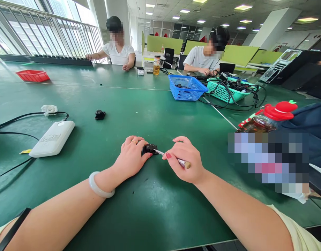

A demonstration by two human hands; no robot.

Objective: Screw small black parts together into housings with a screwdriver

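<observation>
On the green table, my left hand (133,155) is closed around a small black part (150,149), steadying it against the tabletop; its finer make is too small to tell. My right hand (185,158) pinches a slim screwdriver-like tool (183,162) with a pale shaft and a brownish handle end. The tool's tip points left and meets the top of the black part, or comes very close to it. Another small black part (99,114) lies by itself farther off to the left.
A white power bank (52,138) with black cables lies at left, near a crumpled white tissue (49,109). Blue (188,89) and teal (227,91) baskets, a red tray (32,75) and a red-lidded bottle (270,116) stand around. Two people sit across the table (118,101).
</observation>
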